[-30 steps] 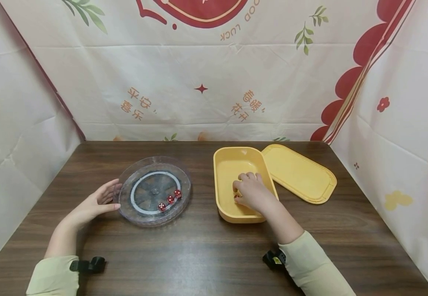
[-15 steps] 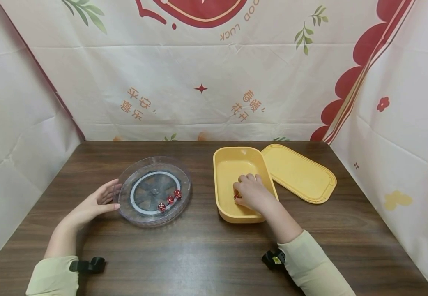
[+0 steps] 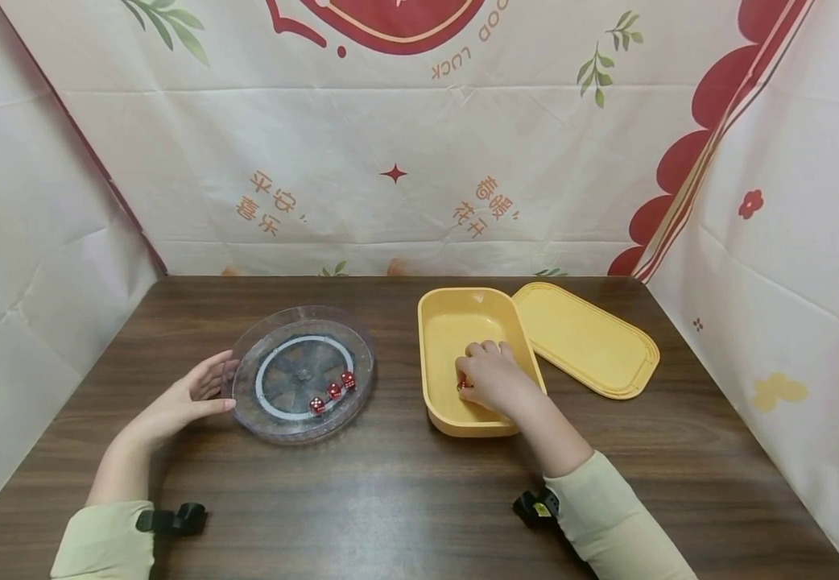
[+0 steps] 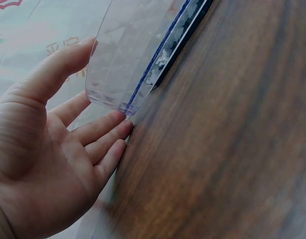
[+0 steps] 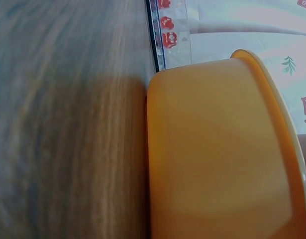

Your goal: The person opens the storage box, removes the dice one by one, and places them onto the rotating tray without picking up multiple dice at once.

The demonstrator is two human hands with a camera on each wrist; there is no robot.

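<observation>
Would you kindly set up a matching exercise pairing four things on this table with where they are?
Things:
1. three red dice
2. yellow lid
3. left hand
4. right hand

Places:
A. inside the yellow box
B. against the rim of the clear round tray
C. in the clear round tray
D. flat on the table, right of the yellow box

Pairs: 1-C, 2-D, 3-B, 4-A
</observation>
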